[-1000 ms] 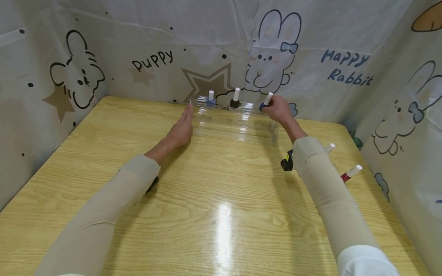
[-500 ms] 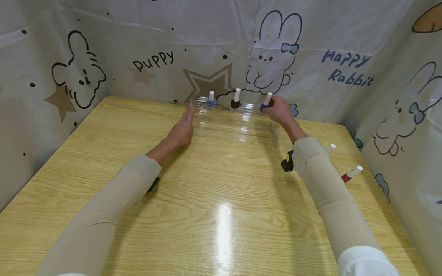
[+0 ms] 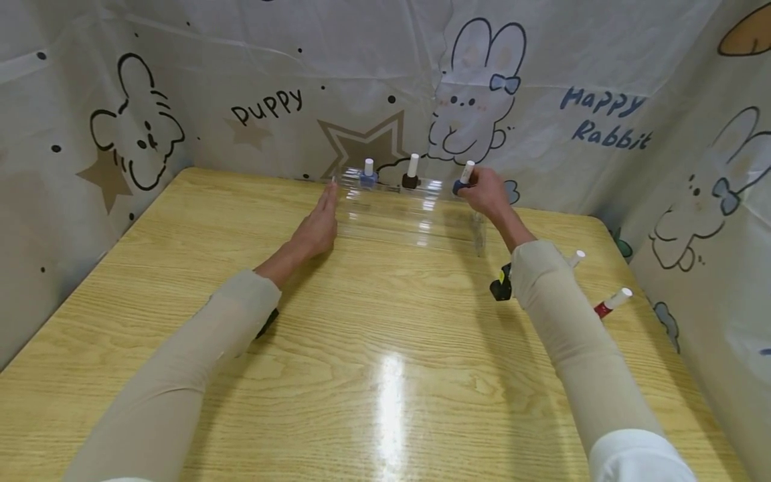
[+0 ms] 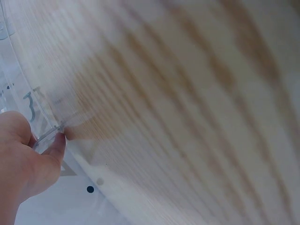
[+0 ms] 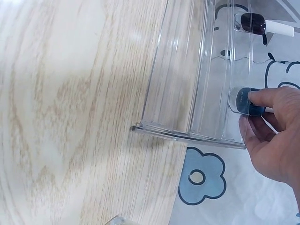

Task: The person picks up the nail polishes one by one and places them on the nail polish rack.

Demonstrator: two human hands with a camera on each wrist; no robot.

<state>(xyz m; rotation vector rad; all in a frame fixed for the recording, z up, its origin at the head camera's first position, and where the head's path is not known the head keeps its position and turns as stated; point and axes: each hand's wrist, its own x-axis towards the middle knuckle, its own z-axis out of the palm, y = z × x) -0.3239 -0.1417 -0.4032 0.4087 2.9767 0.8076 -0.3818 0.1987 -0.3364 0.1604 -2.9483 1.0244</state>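
A clear acrylic stepped display rack (image 3: 391,234) stands at the back of the wooden table. My left hand (image 3: 316,231) is at its left end; in the left wrist view its thumb and a finger (image 4: 57,145) pinch the end panel's edge. My right hand (image 3: 486,191) pinches a dark blue nail polish bottle (image 5: 246,101) at the right end of the top step. On that same step, a light blue nail polish bottle (image 3: 368,178) stands at the left and a dark brown one (image 3: 410,180) near the middle, both with white caps.
A red nail polish bottle (image 3: 613,302) with a white cap stands on the right of the table, partly behind the right sleeve. Another white cap (image 3: 578,257) shows beyond that sleeve. A printed curtain (image 3: 271,60) hangs along the table's back and sides.
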